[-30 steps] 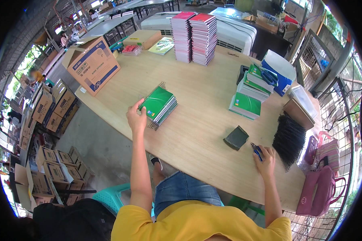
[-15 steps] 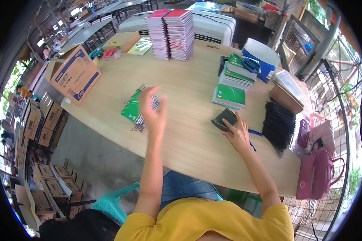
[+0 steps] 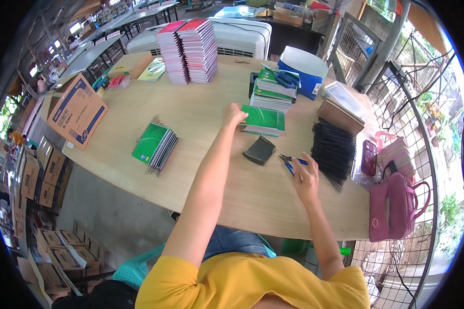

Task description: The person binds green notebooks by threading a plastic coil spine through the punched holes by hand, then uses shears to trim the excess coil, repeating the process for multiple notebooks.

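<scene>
My left hand [image 3: 234, 115] is closed on the left edge of a green notebook [image 3: 263, 117], which tops a short stack right of the table's middle. My right hand [image 3: 307, 177] has its fingers around the blue handles of a pair of pliers [image 3: 289, 164], whose jaws lie on the tabletop. Between the two hands rests a dark grey wedge-shaped block [image 3: 260, 150], touched by neither. Off to the left, a small stack of green spiral notebooks [image 3: 150, 146] lies with loose wire coils sticking out at its far and near ends.
Tall stacks of red-covered notebooks [image 3: 198, 51] stand at the back. Scissors [image 3: 286, 78] top another green notebook pile. A blue-and-white box [image 3: 304, 72], black coil bundle [image 3: 333, 154] and pink bag [image 3: 394, 208] line the right. A carton [image 3: 80, 113] sits at the left edge.
My left hand has gone from above the spiral notebooks to the green notebook stack on the right. My right hand has left the dark block and taken the pliers. The view has shifted.
</scene>
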Available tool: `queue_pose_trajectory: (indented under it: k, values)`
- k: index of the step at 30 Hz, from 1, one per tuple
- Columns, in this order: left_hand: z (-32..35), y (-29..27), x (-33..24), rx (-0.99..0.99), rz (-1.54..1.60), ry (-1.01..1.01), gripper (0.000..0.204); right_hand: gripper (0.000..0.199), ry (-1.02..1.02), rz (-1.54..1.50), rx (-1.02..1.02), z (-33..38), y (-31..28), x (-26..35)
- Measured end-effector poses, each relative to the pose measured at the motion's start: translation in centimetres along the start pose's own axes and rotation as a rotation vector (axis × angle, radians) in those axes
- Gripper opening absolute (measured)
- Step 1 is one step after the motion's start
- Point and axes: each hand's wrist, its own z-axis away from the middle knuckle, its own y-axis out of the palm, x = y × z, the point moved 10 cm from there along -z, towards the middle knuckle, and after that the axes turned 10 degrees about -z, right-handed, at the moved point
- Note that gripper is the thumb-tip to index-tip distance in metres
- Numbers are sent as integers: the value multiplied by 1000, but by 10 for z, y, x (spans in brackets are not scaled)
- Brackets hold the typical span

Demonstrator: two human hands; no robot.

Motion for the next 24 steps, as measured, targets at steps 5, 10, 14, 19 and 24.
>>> queue_pose_trajectory:
  k: [5, 10, 14, 19, 24]
  values:
    - [106, -29, -81, -9, 452, 324, 54, 29, 173, 230, -326, 27, -106, -55]
    - [299, -65, -64, -176, 207, 733, 66, 23, 109, 380, -160, 29, -98, -67]
    - [334, -35, -57, -74, 199, 629, 48, 33, 117, 519, -171, 12, -92, -58]
    - [338, -21, -52, -103, 295, 562, 25, 26, -54, 609, -190, 10, -97, -65]
    - [330, -24, -60, -31, 253, 605, 15, 19, -136, 540, -87, -2, -109, -62]
